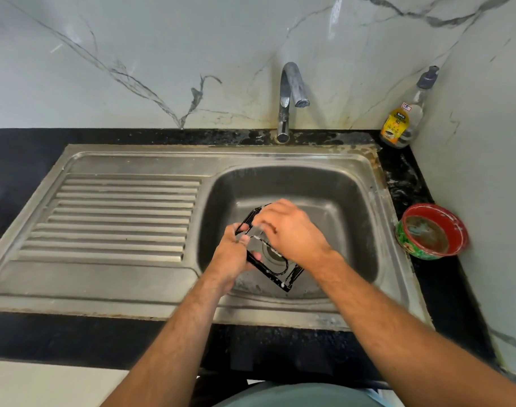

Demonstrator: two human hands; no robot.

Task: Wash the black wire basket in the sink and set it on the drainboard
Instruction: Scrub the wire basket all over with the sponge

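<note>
Left hand (231,255) gripping the left edge of the basket (283,274), fingers curled round the black frame, thumb toward the drain. Right hand (292,230) laid over the far end of the basket, fingers bent and pressing or rubbing the wire; whether anything such as a scrubber sits under the palm, cannot tell. Basket held low inside the sink (353,207), tilted, near corner toward the front wall, directly above the drain (272,254); white suds specks along the frame. Both forearms reaching in from the front edge, converging over the bowl, wrists bent downward.

Risks, as judged: soapy wire slipping from the left grip and dropping onto the steel; thin frame bending under the pressing right hand; suds left on if not rinsed, tap (290,95) showing no running water. Washing stage apparently mid-way; transfer not yet done.

Drainboard (118,215) to the left of the bowl, ribbed. Beyond, on the dark surface (409,183) at right: soap bottle (397,124) in the corner, red bowl (433,230) near the sink rim.
</note>
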